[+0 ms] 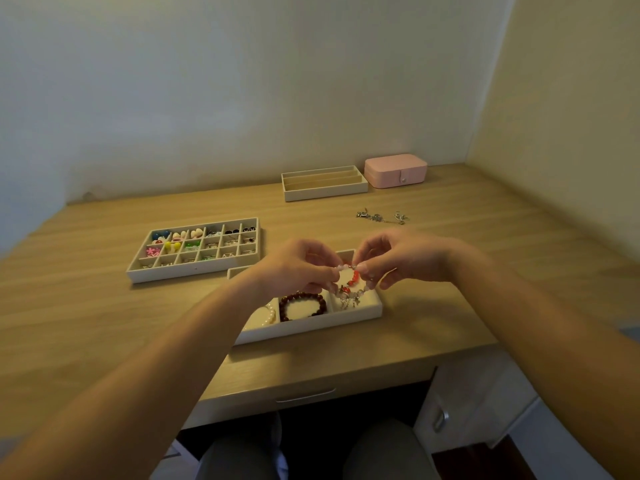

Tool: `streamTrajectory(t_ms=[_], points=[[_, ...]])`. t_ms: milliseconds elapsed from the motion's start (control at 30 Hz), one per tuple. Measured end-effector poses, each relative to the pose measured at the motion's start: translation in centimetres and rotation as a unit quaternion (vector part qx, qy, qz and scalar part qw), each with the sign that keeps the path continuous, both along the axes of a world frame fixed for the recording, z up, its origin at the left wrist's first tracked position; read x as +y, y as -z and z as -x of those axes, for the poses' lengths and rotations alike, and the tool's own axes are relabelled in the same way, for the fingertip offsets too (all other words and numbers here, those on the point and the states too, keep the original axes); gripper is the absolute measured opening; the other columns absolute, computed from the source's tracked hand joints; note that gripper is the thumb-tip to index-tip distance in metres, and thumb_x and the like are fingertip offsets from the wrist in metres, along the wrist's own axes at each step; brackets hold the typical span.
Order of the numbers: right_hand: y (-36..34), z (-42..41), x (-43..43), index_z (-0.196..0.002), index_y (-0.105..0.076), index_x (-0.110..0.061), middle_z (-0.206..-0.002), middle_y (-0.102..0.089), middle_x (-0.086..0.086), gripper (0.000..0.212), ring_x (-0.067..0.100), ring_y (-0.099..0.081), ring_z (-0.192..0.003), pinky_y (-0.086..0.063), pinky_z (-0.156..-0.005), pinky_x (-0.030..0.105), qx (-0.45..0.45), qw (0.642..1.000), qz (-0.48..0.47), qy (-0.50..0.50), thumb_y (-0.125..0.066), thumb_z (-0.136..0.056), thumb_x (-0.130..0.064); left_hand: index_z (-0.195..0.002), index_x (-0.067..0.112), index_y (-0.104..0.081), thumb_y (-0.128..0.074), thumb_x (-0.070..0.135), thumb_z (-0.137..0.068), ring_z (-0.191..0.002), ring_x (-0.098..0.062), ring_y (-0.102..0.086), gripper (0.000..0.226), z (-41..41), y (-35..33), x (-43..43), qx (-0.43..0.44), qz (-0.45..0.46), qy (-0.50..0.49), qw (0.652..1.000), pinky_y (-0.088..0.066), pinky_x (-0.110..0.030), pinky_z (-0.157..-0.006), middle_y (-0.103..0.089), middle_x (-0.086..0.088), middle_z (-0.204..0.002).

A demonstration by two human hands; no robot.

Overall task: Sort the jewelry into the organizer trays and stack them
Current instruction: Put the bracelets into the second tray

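My left hand and my right hand both pinch a red and pale beaded charm bracelet, held just above the right compartment of the near cream tray. In that tray a dark red bead bracelet fills the middle compartment and a pearl strand lies in the left one. A many-celled cream tray to the left holds colourful earrings and small pieces. A slotted cream tray stands empty at the back. Loose silver chains lie on the desk.
A shut pink jewelry box stands at the back right beside the slotted tray. The wooden desk meets walls at the back and right. A drawer handle sits under the front edge, above my knees.
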State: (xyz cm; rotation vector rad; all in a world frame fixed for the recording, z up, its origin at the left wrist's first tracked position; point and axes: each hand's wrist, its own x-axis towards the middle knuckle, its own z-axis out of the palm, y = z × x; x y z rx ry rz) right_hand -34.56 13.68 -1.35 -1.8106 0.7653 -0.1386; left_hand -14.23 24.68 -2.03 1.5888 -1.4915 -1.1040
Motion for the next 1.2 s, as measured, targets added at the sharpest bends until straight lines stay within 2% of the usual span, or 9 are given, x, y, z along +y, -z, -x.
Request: streamTrajectory(t_ms=[67, 233, 400, 500, 700, 833, 933, 1033, 1200], points=[[0.3, 0.1, -0.2, -0.11, -0.068, -0.01, -0.091, -0.075, 0.002, 0.019, 0.02, -0.073, -0.088, -0.059, -0.076, 0.031, 0.008, 1.0, -0.007, -0.004, -0.074, -0.092, -0.016, -0.107, 0.005, -0.068, -0.072, 0.009, -0.09, -0.091, -0.026, -0.075, 0.018, 0.2, 0.4, -0.1, -0.031, -0.001, 0.007, 1.0, -0.06, -0.042, -0.089, -0.076, -0.014, -0.098], [0.7, -0.1, -0.6, -0.109, -0.069, -0.013, -0.092, -0.075, 0.001, 0.018, 0.016, -0.072, -0.085, -0.058, -0.073, 0.028, 0.033, 0.999, 0.024, -0.006, -0.073, -0.093, -0.019, -0.101, 0.013, -0.07, -0.075, 0.013, -0.088, -0.083, -0.019, -0.074, 0.013, 0.4, 0.9, -0.7, -0.117, 0.013, -0.001, 0.993, -0.061, -0.044, -0.081, -0.077, -0.005, -0.09], [0.8, -1.1, -0.4, -0.103, -0.07, -0.019, -0.093, -0.074, -0.003, 0.013, 0.007, -0.067, -0.074, -0.054, -0.065, 0.024, 0.076, 0.986, 0.147, 0.006, -0.073, -0.093, -0.026, -0.095, 0.017, -0.072, -0.078, 0.014, -0.084, -0.083, -0.018, -0.073, 0.013, 0.5, 1.3, -1.3, -0.198, 0.051, -0.018, 0.979, -0.06, -0.042, -0.084, -0.076, -0.002, -0.087], [1.0, -1.9, -0.3, -0.099, -0.07, -0.018, -0.09, -0.074, -0.003, 0.007, 0.005, -0.066, -0.071, -0.051, -0.062, 0.02, 0.08, 0.978, 0.193, 0.006, -0.072, -0.093, -0.022, -0.097, 0.018, -0.072, -0.078, 0.018, -0.084, -0.084, -0.017, -0.071, 0.015, 0.5, 1.7, -1.5, -0.234, 0.064, -0.029, 0.97, -0.059, -0.04, -0.083, -0.075, -0.001, -0.09], [1.6, -2.7, -0.2, -0.094, -0.075, -0.022, -0.091, -0.07, -0.01, 0.005, 0.004, -0.065, -0.086, -0.054, -0.075, 0.023, 0.109, 0.95, 0.291, 0.012, -0.077, -0.089, -0.024, -0.103, 0.021, -0.068, -0.075, 0.023, -0.086, -0.086, -0.012, -0.066, 0.019, 0.5, 2.1, -1.9, -0.313, 0.1, -0.024, 0.944, -0.056, -0.037, -0.082, -0.071, 0.007, -0.092], [1.8, -2.8, -0.2, -0.095, -0.075, -0.025, -0.093, -0.064, -0.01, 0.005, 0.004, -0.058, -0.085, -0.045, -0.069, 0.021, 0.134, 0.931, 0.338, 0.017, -0.075, -0.091, -0.029, -0.109, 0.022, -0.065, -0.074, 0.025, -0.087, -0.092, -0.014, -0.064, 0.024, 0.9, 2.2, -2.0, -0.374, 0.123, -0.015, 0.919, -0.055, -0.039, -0.085, -0.071, 0.01, -0.097], [2.1, -2.9, -0.2, -0.095, -0.074, -0.028, -0.089, -0.059, -0.012, 0.005, 0.003, -0.055, -0.08, -0.04, -0.064, 0.021, 0.149, 0.925, 0.348, 0.015, -0.075, -0.091, -0.031, -0.109, 0.025, -0.063, -0.073, 0.029, -0.089, -0.094, -0.014, -0.062, 0.023, 1.1, 2.3, -1.8, -0.404, 0.135, 0.006, 0.905, -0.054, -0.036, -0.084, -0.068, 0.01, -0.102], [2.5, -3.0, -0.1, -0.099, -0.074, -0.027, -0.088, -0.058, -0.014, 0.008, 0.003, -0.055, -0.08, -0.04, -0.064, 0.021, 0.161, 0.921, 0.354, 0.009, -0.073, -0.093, -0.033, -0.101, 0.032, -0.068, -0.067, 0.027, -0.091, -0.091, -0.014, -0.058, 0.012, 1.0, 2.3, -1.4, -0.43, 0.149, 0.028, 0.89, -0.052, -0.037, -0.083, -0.059, 0.01, -0.103], [2.3, -2.6, -0.1, -0.095, -0.074, -0.026, -0.081, -0.059, -0.014, 0.005, 0.001, -0.053, -0.073, -0.036, -0.06, 0.017, 0.129, 0.935, 0.329, -0.006, -0.073, -0.093, -0.03, -0.095, 0.036, -0.074, -0.059, 0.023, -0.091, -0.097, -0.015, -0.058, 0.021, 0.9, 2.5, -0.5, -0.406, 0.119, 0.054, 0.905, -0.051, -0.039, -0.087, -0.059, 0.012, -0.107]])
